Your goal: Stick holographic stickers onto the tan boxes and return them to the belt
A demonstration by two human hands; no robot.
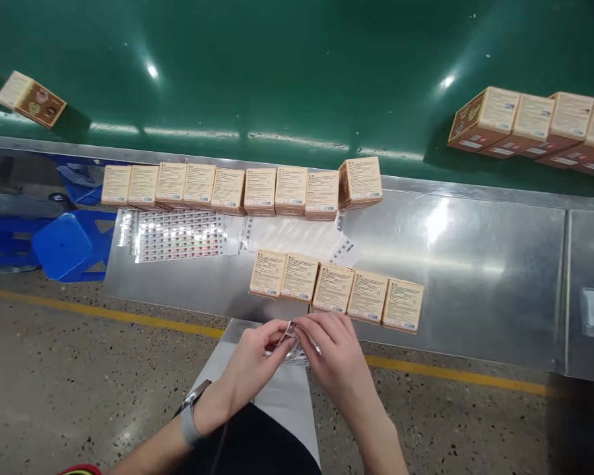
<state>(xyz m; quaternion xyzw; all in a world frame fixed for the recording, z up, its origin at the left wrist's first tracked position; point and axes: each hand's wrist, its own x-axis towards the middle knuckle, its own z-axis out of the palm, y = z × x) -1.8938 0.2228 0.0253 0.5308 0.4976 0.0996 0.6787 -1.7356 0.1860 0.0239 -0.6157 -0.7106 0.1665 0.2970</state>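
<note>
Between my two hands, just in front of the metal table's near edge, is a small sheet of printed stickers [297, 355]. My left hand [257, 356] pinches its left side between thumb and fingers. Closed on its upper right part is my right hand [329, 340], whose fingers hide some of the sheet. Right beyond my hands stands a short row of cream-and-brown cartons [332, 287], printed side up. Farther back a longer row of similar cartons [260, 188] lines the table's far side, its rightmost carton [360, 181] slightly turned.
Sticker sheets [181, 235] and whitish backing sheets [292, 236] lie between the rows on the metal table [475, 277]. Beyond runs a green surface [297, 72] carrying more cartons [525, 125] at right and a tipped carton [33, 99] at left. A blue stool [62, 245] stands left.
</note>
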